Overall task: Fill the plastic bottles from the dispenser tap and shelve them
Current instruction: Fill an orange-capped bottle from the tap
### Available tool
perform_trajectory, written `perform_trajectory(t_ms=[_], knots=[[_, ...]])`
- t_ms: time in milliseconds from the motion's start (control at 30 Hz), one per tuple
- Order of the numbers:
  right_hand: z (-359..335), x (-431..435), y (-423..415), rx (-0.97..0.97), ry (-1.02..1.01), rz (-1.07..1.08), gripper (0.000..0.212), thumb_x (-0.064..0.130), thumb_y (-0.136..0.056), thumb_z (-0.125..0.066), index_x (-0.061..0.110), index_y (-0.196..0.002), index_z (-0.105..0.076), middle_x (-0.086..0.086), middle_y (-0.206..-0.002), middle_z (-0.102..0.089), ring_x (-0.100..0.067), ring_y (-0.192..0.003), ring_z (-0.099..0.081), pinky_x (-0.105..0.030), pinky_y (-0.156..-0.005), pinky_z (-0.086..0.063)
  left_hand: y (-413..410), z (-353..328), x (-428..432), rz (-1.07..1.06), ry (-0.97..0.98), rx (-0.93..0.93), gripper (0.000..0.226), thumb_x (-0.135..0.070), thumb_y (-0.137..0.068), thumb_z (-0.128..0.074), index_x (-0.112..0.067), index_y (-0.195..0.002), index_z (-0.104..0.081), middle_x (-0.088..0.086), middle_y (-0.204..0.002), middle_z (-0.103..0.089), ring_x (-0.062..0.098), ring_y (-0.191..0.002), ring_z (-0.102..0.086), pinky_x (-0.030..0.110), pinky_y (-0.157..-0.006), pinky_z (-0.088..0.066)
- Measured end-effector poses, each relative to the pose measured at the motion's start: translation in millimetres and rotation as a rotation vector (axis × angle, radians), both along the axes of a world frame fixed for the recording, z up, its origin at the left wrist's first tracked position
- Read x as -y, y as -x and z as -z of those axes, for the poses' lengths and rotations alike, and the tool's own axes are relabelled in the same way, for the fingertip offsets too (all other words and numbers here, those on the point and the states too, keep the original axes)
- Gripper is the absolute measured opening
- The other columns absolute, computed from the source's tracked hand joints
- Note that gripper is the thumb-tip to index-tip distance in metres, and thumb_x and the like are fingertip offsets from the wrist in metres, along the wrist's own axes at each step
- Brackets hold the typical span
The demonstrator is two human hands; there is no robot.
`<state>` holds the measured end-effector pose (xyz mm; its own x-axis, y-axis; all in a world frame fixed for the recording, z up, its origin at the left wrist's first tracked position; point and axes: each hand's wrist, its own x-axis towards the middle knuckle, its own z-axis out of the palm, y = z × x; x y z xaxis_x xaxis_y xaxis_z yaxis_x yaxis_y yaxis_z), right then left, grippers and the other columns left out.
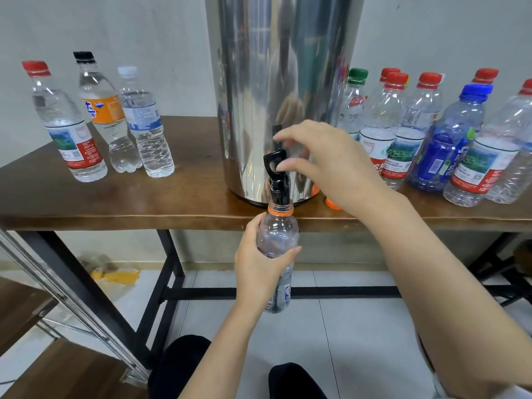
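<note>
I held the bottle [277,234] in my left hand [256,263], fingers and thumb wrapped round its upper body, so that its open mouth sat directly under the tap [277,180] just above the grip. It hung clear of the table [115,203] edge, where the spout overhangs. My right hand [325,159], above and beyond the grip, held nothing: its fingers were loosely extended with the tips at the tap lever, apparently to work it. The dispenser [282,82] stood behind. The orange cap [332,203] lay right of the grip, presumably kept near for recapping. Three capped bottles [100,116] stood well left; a capped cluster [403,125] waited right.
</note>
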<state>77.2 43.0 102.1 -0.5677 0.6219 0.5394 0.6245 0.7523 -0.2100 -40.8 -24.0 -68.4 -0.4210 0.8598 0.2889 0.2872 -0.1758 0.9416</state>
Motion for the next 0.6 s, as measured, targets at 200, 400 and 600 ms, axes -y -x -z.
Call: perform_trajectory(t_ms=[200, 400, 600], knots=[[5.0, -1.2, 11.2, 0.068, -0.160, 0.035, 0.020, 0.034, -0.089, -0.068, 0.022, -0.105, -0.066, 0.010, -0.096, -0.061, -0.011, -0.099, -0.042, -0.035, -0.067, -0.040, 0.2, 1.8, -1.1, -0.003, 0.003, 0.005, 0.074, -0.026, -0.063, -0.092, -0.047, -0.121, -0.050, -0.023, -0.116, -0.064, -0.002, -0.108, -0.061, 0.018, -0.090, -0.050], [51.0, 5.2, -0.2, -0.227, -0.443, 0.002, 0.005, 0.012, -0.082, -0.070, 0.012, -0.079, -0.065, 0.004, -0.077, -0.061, -0.016, -0.079, -0.050, -0.030, -0.048, -0.039, -2.2, -1.2, -0.8, -0.004, -0.002, -0.003, 0.073, -0.027, -0.063, -0.092, -0.048, -0.118, -0.049, -0.033, -0.110, -0.059, -0.017, -0.104, -0.054, 0.007, -0.085, -0.045], [80.8, 10.6, -8.9, -0.322, -0.562, 0.009, 0.020, 0.029, -0.085, -0.078, 0.010, -0.081, -0.073, 0.005, -0.083, -0.072, -0.022, -0.077, -0.061, -0.029, -0.054, -0.049, -4.3, -0.2, -1.8, -0.017, -0.017, -0.018, 0.076, -0.033, -0.062, -0.091, -0.051, -0.120, -0.046, -0.031, -0.116, -0.058, -0.010, -0.111, -0.054, 0.015, -0.093, -0.048]])
